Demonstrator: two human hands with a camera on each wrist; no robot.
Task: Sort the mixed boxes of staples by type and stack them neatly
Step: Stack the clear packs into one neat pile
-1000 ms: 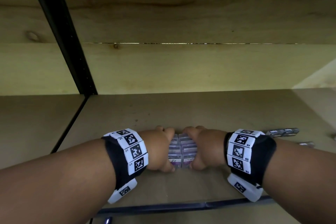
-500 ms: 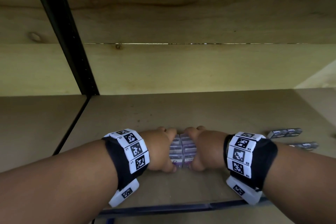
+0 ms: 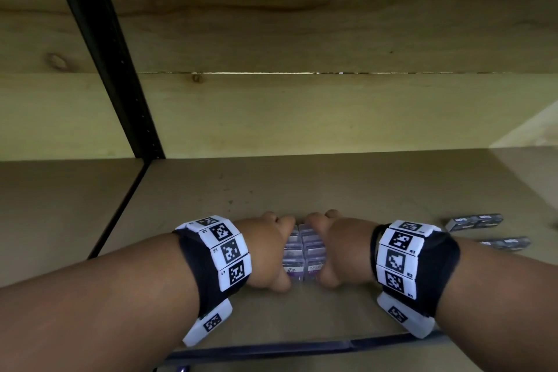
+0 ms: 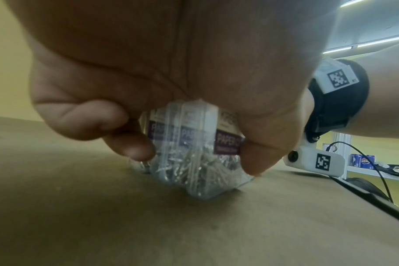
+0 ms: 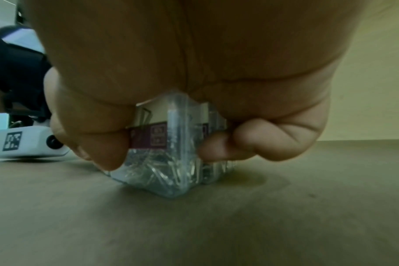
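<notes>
Several small clear plastic boxes [image 3: 304, 254] with purple labels stand packed together in two rows on the brown shelf board [image 3: 332, 190]. Silvery metal pieces show inside them in both wrist views. My left hand [image 3: 270, 251] grips the left row [image 4: 189, 144], thumb at the near end and fingers curled round the far end. My right hand [image 3: 339, 248] grips the right row [image 5: 166, 147] the same way. The two rows are pressed side against side between my palms. The boxes' bottoms sit on the board.
Two rows of dark flat boxes [image 3: 474, 221] [image 3: 505, 242] lie on the board at the far right. A black upright post [image 3: 120, 75] stands at the back left. A wooden back wall [image 3: 332, 112] closes the shelf. The board's dark front rail [image 3: 271, 352] runs just below my wrists.
Both hands keep the same hold on the clear boxes. Only the head view has shifted a little.
</notes>
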